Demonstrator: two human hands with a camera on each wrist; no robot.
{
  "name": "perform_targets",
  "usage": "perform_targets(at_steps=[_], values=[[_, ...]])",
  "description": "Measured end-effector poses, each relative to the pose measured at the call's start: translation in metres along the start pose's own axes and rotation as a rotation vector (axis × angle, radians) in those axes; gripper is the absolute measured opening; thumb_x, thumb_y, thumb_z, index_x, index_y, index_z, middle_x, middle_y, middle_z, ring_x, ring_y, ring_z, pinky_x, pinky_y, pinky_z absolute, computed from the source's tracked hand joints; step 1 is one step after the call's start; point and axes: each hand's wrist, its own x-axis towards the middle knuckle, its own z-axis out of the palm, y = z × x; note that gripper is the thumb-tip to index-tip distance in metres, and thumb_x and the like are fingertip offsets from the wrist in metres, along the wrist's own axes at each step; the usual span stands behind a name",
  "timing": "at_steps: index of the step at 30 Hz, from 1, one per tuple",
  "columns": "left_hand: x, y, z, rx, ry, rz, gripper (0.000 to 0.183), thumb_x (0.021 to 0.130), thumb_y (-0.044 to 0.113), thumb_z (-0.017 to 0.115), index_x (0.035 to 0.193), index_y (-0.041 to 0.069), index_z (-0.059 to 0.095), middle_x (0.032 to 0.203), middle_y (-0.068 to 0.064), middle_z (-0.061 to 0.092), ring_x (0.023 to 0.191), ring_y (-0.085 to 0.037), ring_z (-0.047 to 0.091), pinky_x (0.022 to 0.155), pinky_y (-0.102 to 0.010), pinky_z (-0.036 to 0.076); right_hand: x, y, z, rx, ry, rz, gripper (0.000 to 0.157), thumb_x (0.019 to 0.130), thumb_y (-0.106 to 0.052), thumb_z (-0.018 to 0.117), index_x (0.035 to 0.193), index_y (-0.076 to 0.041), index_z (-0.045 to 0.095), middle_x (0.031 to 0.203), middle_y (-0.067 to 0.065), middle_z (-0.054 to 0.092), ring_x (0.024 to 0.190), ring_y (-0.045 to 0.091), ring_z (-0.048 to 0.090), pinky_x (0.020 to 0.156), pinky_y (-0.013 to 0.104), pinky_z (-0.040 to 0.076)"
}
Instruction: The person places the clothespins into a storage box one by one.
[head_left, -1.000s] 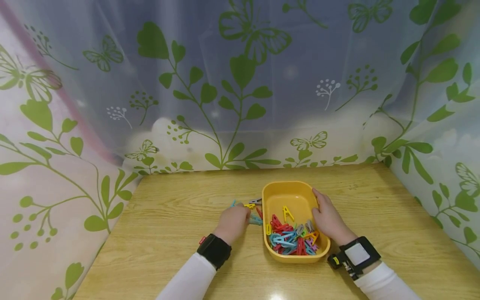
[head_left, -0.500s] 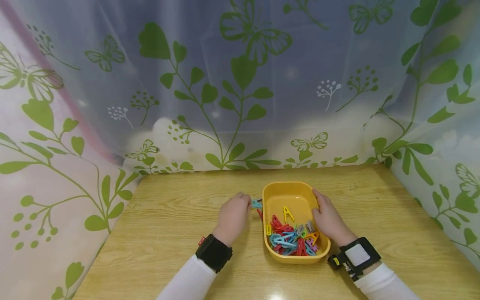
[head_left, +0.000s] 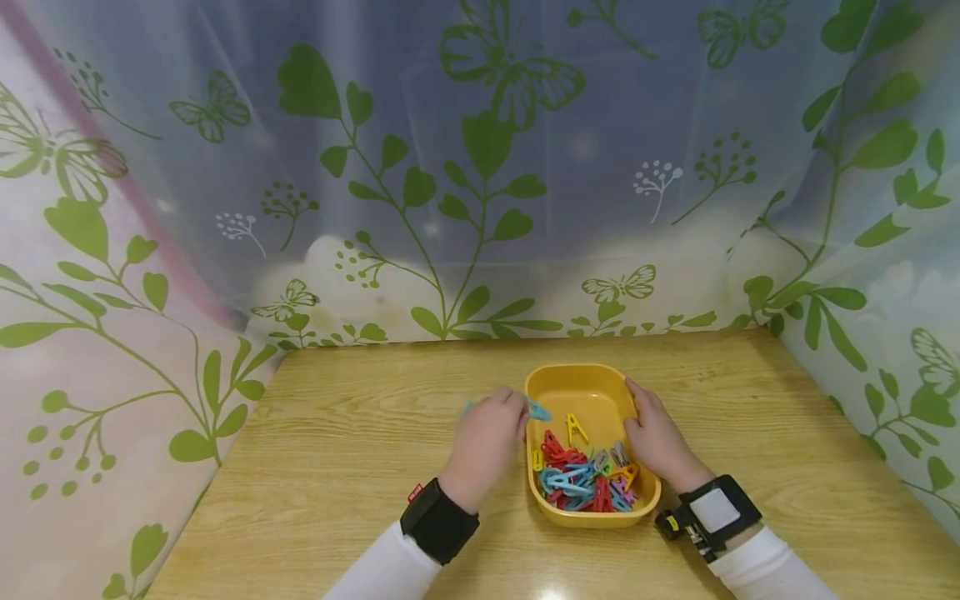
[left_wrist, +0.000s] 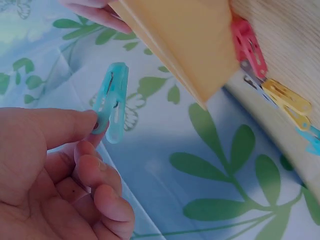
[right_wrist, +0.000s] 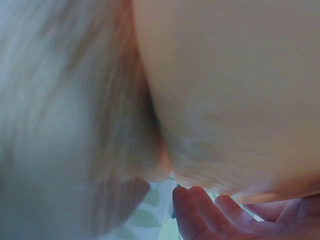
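Observation:
My left hand [head_left: 486, 442] pinches a light blue clothespin [head_left: 537, 409] between thumb and finger, at the left rim of a yellow plastic basin [head_left: 577, 372]. The left wrist view shows this clothespin [left_wrist: 111, 100] from close up, with the other fingers loosely curled below. On the basin's right side, my right hand [head_left: 660, 437] grips the rim, thumb on the inside. Seen from the right wrist, the basin wall [right_wrist: 240, 100] fills much of the picture and the fingers [right_wrist: 205, 215] lie against it. A pile of clothespins [head_left: 573, 479] in several colours lies in the basin's near half.
On the table beside the basin lie a red clothespin [left_wrist: 249, 47], a grey one [left_wrist: 253, 72], a yellow one [left_wrist: 287, 97] and a blue one [left_wrist: 312, 137], mostly hidden by my left hand in the head view. A patterned curtain [head_left: 480, 208] borders the wooden table [head_left: 337, 467].
My left hand has picked up the light blue clothespin from the table and carried it right, to the basin's left rim. The right hand and basin have stayed in place.

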Motion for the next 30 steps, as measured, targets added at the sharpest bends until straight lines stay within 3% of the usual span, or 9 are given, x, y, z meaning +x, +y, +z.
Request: perform_targets(at_steps=[6,15,30], values=[[-0.006,0.012,0.004,-0.014,-0.046,0.076,0.008,0.097,0.02,0.074,0.094,0.013,0.071,0.088,0.002,0.063,0.072,-0.008,0.059,0.061,-0.019,0.049,0.0,0.001,0.0,-0.002,-0.004,0.003,0.06,0.104,-0.002,0.035,0.159,0.012,0.015,0.158,0.04,0.024,0.145,0.057,0.031,0.115,0.065,0.029],[-0.014,0.021,0.016,-0.03,-0.071,0.137,0.005,0.097,0.021,0.074,0.094,0.018,0.075,0.087,0.006,0.064,0.074,-0.005,0.058,0.064,-0.018,0.048,0.0,0.0,0.0,-0.005,-0.015,0.016,0.06,0.104,-0.003,0.035,0.159,0.011,0.015,0.158,0.039,0.023,0.145,0.056,0.03,0.115,0.066,0.029],[-0.017,0.026,0.023,-0.054,-0.136,0.119,0.008,0.098,0.022,0.073,0.098,0.015,0.077,0.087,0.005,0.065,0.074,-0.007,0.061,0.065,-0.02,0.05,-0.001,-0.003,-0.001,-0.008,-0.007,0.011,0.06,0.104,-0.002,0.037,0.159,0.011,0.016,0.156,0.039,0.026,0.143,0.056,0.034,0.114,0.065,0.031]])
